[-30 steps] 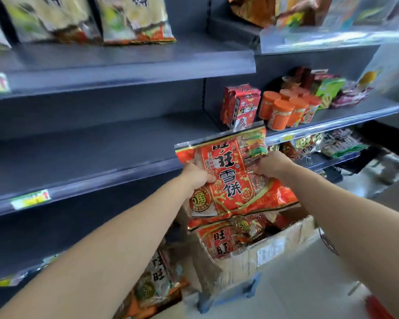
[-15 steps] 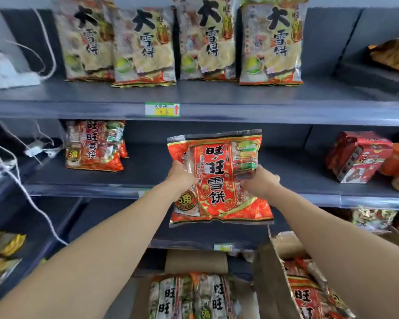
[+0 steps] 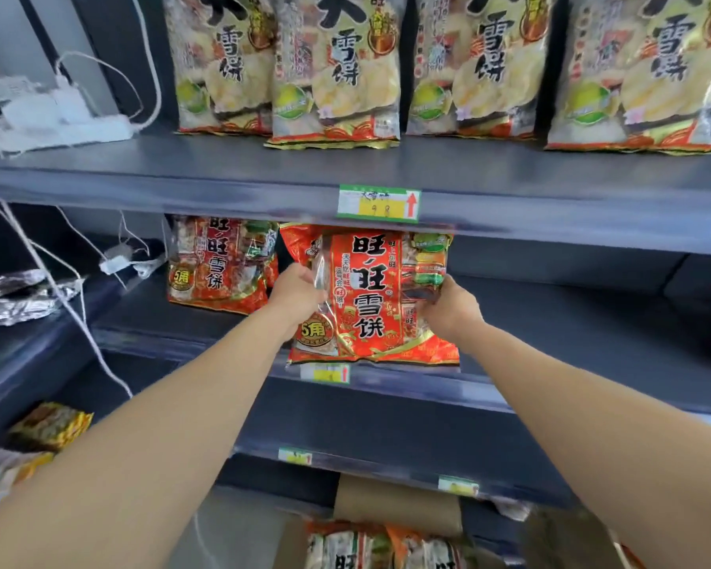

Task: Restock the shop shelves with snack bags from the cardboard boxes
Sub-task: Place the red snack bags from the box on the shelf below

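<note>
Red bag (image 3: 370, 297), perhaps on shelf lip (image 3: 173, 342)

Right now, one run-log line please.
step: shelving | held: red snack bag | left hand: grips bag | right hand: grips bag | at: middle shelf

Bright, flat light in here, no hard shadows, just a dim band under the upper shelf (image 3: 222, 186). The clear patch on the red snack bag (image 3: 370, 297) glints a bit. Shelf lines bow toward the edges (wide lens), and the lower price tag (image 3: 325, 373) is smeared.
</note>
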A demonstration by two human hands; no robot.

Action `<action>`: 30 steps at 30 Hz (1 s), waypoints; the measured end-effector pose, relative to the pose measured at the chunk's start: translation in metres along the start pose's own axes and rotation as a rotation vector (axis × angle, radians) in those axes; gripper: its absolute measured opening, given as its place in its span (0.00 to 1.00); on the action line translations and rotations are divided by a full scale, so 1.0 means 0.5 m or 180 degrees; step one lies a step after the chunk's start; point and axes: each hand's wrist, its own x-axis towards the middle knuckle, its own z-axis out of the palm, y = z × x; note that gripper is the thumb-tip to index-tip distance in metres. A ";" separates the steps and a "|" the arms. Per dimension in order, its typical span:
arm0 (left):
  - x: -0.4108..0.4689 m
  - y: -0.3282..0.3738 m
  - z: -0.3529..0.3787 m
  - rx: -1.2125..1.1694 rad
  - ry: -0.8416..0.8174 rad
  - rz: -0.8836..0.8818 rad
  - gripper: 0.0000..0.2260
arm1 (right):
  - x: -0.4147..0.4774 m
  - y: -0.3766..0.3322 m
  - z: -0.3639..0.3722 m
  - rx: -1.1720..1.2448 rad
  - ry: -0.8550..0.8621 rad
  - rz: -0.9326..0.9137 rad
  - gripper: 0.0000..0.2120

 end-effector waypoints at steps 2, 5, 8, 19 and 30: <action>0.063 -0.005 -0.012 -0.0034 -0.0009 0.0123 0.14 | 0.048 -0.026 0.030 -0.0088 0.0191 -0.0009 0.18; 0.157 -0.015 -0.021 -0.0144 -0.0023 0.0266 0.11 | 0.118 -0.061 0.073 -0.0003 0.0393 -0.0010 0.15; 0.249 -0.027 -0.021 -0.0344 -0.0097 0.0316 0.11 | 0.184 -0.085 0.114 0.0110 0.0563 0.0046 0.13; 0.456 -0.096 0.033 -0.0519 0.0166 0.0605 0.09 | 0.350 -0.081 0.227 0.0553 0.1014 0.0006 0.11; 0.533 -0.089 0.056 -0.0284 0.0398 0.0913 0.11 | 0.430 -0.087 0.254 0.0866 0.0995 0.0161 0.17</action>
